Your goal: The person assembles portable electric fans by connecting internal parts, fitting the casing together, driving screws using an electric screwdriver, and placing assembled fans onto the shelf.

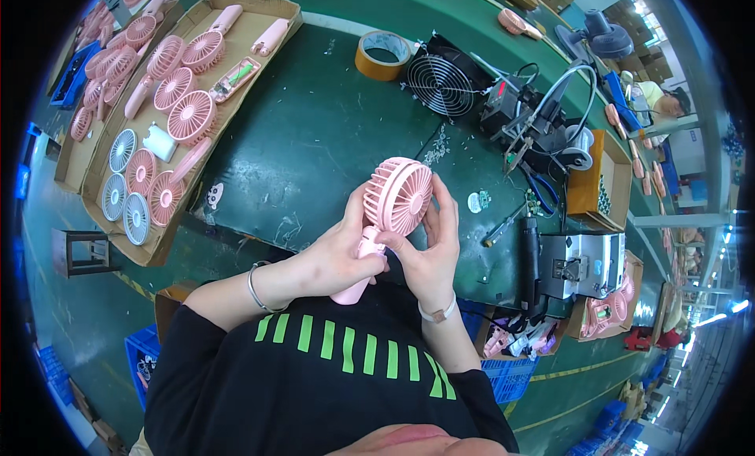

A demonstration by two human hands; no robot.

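Between my hands, close to my body, is a pink handheld fan [399, 195] with a round grille head tilted to the right. My left hand [346, 247] is closed around the fan's handle, which slants down toward my shirt. On the other side, my right hand [432, 243] grips the fan head by its rim, its thumb near the joint between head and handle. Parts of the fingers behind the fan are hidden. To the right of the hands, a small green circuit board [478, 202] lies on the green table [283, 133].
A cardboard tray [287, 27] at left holds several pink fans and grilles. Behind are a tape roll [383, 56], a black cooling fan [442, 84] and a soldering machine [535, 114]. Rightward lie a screwdriver [503, 226], pliers [543, 192], a wooden box [594, 165] and a grey device [582, 265].
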